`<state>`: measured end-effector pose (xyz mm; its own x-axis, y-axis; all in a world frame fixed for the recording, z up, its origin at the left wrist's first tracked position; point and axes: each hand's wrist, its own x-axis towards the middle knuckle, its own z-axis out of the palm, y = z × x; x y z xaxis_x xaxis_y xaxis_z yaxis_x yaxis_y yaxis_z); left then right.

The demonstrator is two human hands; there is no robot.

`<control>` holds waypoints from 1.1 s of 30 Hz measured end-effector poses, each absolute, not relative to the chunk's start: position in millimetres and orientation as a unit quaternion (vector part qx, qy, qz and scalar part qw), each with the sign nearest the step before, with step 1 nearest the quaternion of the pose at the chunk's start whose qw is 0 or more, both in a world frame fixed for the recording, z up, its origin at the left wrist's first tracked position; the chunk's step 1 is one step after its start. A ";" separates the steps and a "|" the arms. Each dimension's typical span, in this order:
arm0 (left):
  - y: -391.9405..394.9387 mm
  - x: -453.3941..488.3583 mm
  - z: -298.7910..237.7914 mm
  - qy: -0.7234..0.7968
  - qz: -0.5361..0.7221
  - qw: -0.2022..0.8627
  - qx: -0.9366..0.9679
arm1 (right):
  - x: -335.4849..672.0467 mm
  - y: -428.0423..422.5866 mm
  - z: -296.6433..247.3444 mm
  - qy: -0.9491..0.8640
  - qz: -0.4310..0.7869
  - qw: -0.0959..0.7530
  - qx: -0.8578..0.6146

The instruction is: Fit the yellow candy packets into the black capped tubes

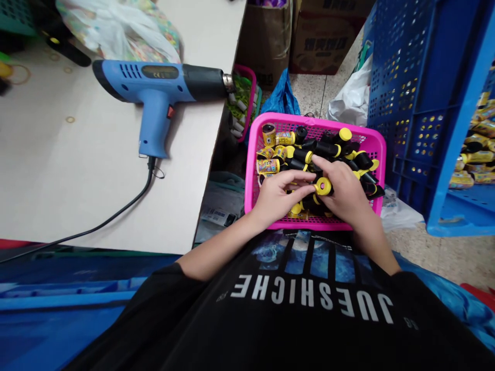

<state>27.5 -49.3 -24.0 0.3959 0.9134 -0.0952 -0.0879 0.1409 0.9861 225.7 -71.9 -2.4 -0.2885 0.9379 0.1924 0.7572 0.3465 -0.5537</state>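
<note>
Over a pink basket [253, 154] on my lap, my right hand [344, 193] is wrapped around a small container whose body it mostly hides. Its yellow cap [323, 186], a ring with a hole in the middle, faces up. My left hand [284, 193] pinches the edge of that cap between thumb and fingers. Below and around both hands lie many small black bottles [327, 148] with yellow caps, jumbled in the basket. Some at its left side wear printed yellow labels, such as one labelled bottle [267, 166].
On the white table [96, 190] at left lies a blue heat gun [154, 85], its cable trailing left. A plastic bag [124, 31] sits behind it. A blue crate [417, 103] with yellow-labelled bottles stands at right. Cardboard boxes [323, 38] are at the back.
</note>
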 end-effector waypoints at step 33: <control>-44.9 15.6 -25.5 0.319 0.085 0.599 0.729 | 240.0 -84.5 21.3 -0.521 0.239 0.568 -0.591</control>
